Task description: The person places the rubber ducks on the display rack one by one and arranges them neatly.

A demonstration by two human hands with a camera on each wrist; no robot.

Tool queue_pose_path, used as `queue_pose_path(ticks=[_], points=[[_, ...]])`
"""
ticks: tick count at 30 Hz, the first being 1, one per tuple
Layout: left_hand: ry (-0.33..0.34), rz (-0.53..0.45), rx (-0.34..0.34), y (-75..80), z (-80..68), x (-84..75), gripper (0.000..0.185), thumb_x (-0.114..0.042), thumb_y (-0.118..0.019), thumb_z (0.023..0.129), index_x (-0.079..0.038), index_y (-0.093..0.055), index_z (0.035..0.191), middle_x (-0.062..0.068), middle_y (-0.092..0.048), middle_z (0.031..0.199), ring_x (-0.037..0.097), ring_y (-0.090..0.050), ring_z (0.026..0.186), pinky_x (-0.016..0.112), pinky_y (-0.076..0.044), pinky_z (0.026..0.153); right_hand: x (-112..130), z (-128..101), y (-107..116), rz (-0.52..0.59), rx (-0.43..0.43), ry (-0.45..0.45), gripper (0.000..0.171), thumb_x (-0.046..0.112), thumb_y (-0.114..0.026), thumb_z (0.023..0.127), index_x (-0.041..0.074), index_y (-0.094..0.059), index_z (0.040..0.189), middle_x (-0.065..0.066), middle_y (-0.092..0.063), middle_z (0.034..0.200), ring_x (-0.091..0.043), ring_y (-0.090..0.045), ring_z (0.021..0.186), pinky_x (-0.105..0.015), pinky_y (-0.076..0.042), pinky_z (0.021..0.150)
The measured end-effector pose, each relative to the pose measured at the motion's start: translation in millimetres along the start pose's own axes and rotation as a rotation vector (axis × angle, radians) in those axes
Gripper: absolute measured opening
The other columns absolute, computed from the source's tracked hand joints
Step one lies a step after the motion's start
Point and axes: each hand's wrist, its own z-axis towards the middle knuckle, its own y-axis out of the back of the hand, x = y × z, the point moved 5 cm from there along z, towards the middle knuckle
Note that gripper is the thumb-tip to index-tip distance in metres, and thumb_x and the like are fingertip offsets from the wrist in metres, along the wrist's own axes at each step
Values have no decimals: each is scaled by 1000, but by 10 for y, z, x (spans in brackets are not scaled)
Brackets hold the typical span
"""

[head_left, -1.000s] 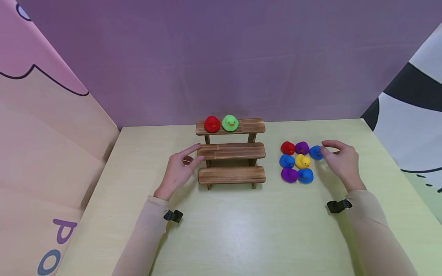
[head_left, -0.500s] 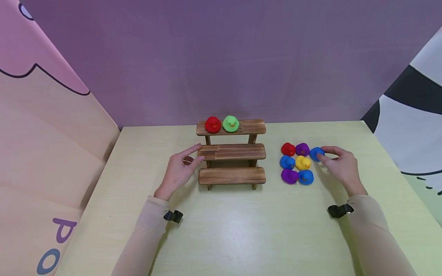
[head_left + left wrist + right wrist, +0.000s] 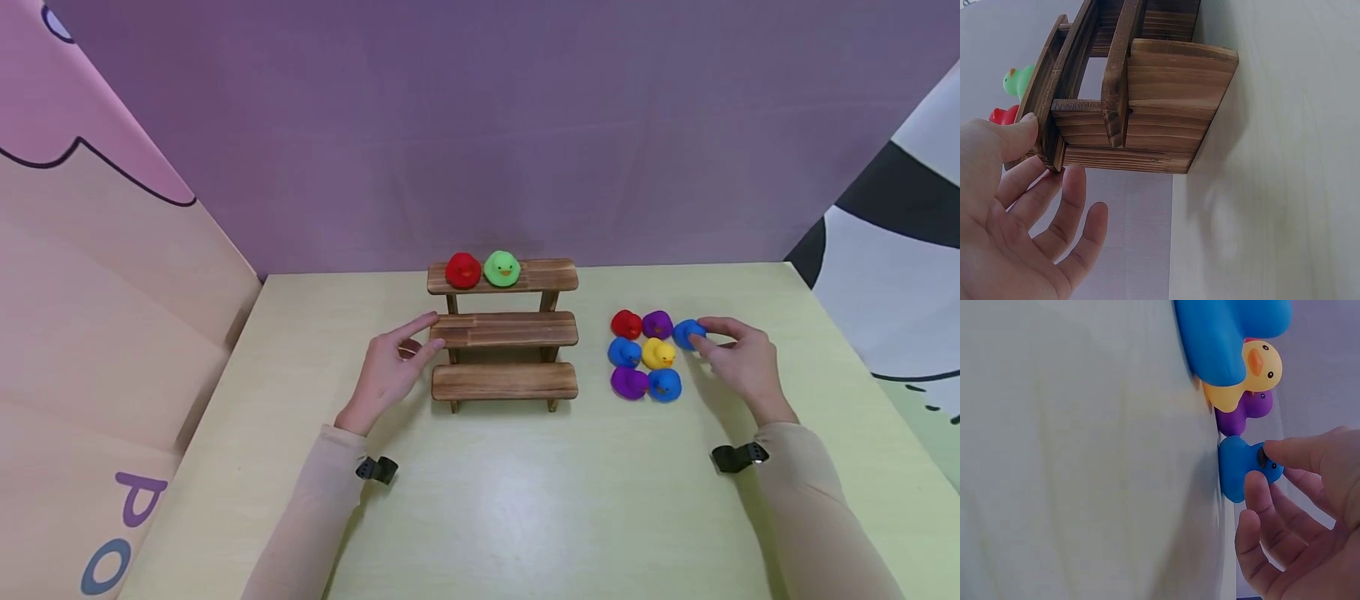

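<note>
A three-tier wooden display stand stands on the table. My left hand grips the left end of its middle tier, thumb at the near edge and index finger at the far edge; the other fingers stay loose in the left wrist view. On the top tier sit a red rubber duck and a green rubber duck. To the right, my right hand pinches a blue rubber duck by its head between thumb and fingers. That duck rests on the table at the back right of a duck cluster.
Beside the held duck lie a red duck, a purple duck, a yellow duck, two blue ducks and another purple duck. A purple backdrop rises behind the table.
My right hand has closed its thumb and fingers on the blue duck's head, having reached slightly down to it. The left hand and the stand keep their places.
</note>
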Motion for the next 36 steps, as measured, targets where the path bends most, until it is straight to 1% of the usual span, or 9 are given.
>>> queue_pose_path(ticks=[4,8,12,16,23,29,36], points=[[5,9,6,3,-7,-15,46,-30,-73,103,-28,-65,149,7,-74,134,26,-71,101,33,-59,79,1,6,6,3,-5,5,59,44,-60,108,2,-59,149,-29,-59,149,15,-55,73,-10,-48,68],[6,-4,2,1,-4,-21,46,-30,-73,103,-28,-66,148,7,-74,135,27,-71,101,35,-59,80,11,6,15,5,-33,24,57,44,-61,107,2,-62,147,-28,-61,147,17,-54,72,-9,-48,68],[5,-16,-2,-4,-2,-4,46,-30,-74,103,-28,-66,148,6,-74,135,26,-71,101,36,-59,80,22,4,37,-4,-52,27,58,46,-61,107,3,-63,146,-27,-63,146,15,-53,74,-9,-47,68],[-11,-7,-2,-3,0,-4,46,-30,-73,103,-27,-66,148,4,-72,140,26,-71,101,37,-60,80,68,2,74,-4,-77,27,58,47,-62,106,4,-64,146,-26,-63,146,12,-52,76,-10,-47,67],[-3,-9,3,-4,0,0,46,-30,-73,103,-28,-66,148,4,-73,138,26,-71,101,37,-59,79,219,-26,130,-1,-123,57,57,48,-64,105,7,-66,144,-24,-66,143,17,-52,75,-12,-49,64],[-4,-9,3,-4,2,3,46,-30,-73,103,-26,-66,149,5,-73,137,27,-72,101,37,-60,80,386,-66,147,-7,-122,79,58,50,-64,104,9,-65,145,-22,-65,144,9,-54,81,-12,-49,65],[-17,-12,-5,-3,14,4,45,-30,-74,103,-27,-66,147,5,-74,135,26,-73,99,38,-61,81,613,-114,164,-7,-124,111,59,53,-65,103,12,-66,145,-18,-66,142,1,-55,86,-14,-50,65]])
